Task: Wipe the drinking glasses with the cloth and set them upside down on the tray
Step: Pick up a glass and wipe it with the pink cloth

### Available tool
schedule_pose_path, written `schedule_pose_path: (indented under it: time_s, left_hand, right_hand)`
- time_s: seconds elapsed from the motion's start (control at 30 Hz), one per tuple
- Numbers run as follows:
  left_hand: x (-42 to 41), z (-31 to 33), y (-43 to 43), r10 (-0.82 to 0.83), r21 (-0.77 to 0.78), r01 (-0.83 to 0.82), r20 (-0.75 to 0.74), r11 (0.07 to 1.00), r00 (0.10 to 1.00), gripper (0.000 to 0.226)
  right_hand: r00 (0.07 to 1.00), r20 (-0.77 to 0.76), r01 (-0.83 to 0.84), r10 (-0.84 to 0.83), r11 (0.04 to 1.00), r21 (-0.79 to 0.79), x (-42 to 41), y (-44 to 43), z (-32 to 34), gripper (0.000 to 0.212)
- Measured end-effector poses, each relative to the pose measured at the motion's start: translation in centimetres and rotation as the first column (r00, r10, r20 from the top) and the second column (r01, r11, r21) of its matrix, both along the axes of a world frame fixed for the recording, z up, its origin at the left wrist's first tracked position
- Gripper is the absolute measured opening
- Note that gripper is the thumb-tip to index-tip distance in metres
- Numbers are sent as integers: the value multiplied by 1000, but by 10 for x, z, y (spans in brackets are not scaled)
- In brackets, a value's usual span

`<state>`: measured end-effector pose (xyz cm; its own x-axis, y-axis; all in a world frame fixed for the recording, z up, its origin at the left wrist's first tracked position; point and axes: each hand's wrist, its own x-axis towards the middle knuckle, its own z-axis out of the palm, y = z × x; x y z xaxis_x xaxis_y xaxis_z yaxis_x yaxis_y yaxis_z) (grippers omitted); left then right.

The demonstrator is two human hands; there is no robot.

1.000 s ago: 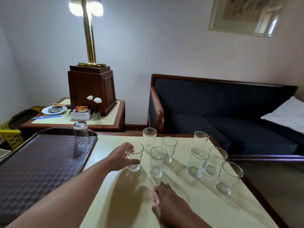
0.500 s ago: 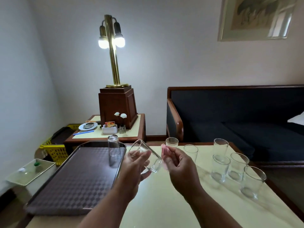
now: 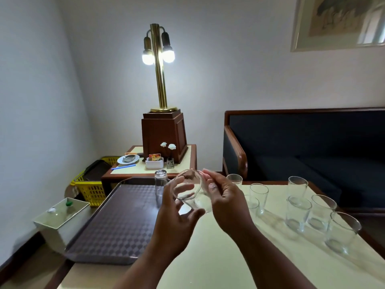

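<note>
My left hand point(image 3: 177, 222) grips a clear drinking glass point(image 3: 187, 188), held tilted above the cream table point(image 3: 208, 259) with its mouth turned toward me. My right hand point(image 3: 225, 201) curls round the glass's base and pinches a small pink cloth point(image 3: 205, 173), of which only a sliver shows at the fingertips. One glass point(image 3: 160, 184) stands upside down at the far edge of the dark patterned tray point(image 3: 116, 222) on the left. Several upright glasses point(image 3: 298, 213) stand on the table to the right.
Behind the tray stands a side table point(image 3: 187, 163) with a lit brass lamp point(image 3: 159, 69), a small dish and a flower vase. A dark blue sofa point(image 3: 302, 147) runs along the right. On the floor at left are a yellow basket point(image 3: 89, 188) and a white box point(image 3: 60, 215).
My left hand lifted one glass off the table and tilted it. My right hand came up from the table with the cloth to the glass's base. The camera has tilted up.
</note>
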<state>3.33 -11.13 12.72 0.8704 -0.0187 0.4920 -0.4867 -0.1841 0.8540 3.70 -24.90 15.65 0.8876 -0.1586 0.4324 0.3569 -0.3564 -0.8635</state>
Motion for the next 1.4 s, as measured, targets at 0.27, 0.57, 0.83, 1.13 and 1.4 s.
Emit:
schedule_pose_path:
  time_s: [0.27, 0.57, 0.83, 1.13, 1.4]
  left_hand:
    - [7, 0, 0, 1, 132, -9, 59, 991, 998, 73]
    - [6, -1, -13, -37, 89, 33, 38, 995, 999, 74]
    - [9, -8, -11, -32, 132, 18, 101, 991, 994, 84]
    - [14, -3, -1, 8, 216, -36, 133, 976, 991, 67]
    - [16, 6, -14, 18, -77, -16, 25, 997, 1000, 68]
  right_hand:
    - [993, 105, -58, 48, 994, 91, -21, -1, 11, 30]
    - [997, 39, -74, 69, 985, 159, -21, -7, 4, 30]
    - [997, 5, -75, 75, 986, 149, -5, -7, 6, 30]
    - [992, 115, -79, 54, 972, 219, -13, 6, 9, 28]
    - [993, 62, -112, 103, 979, 172, -7, -3, 4, 32]
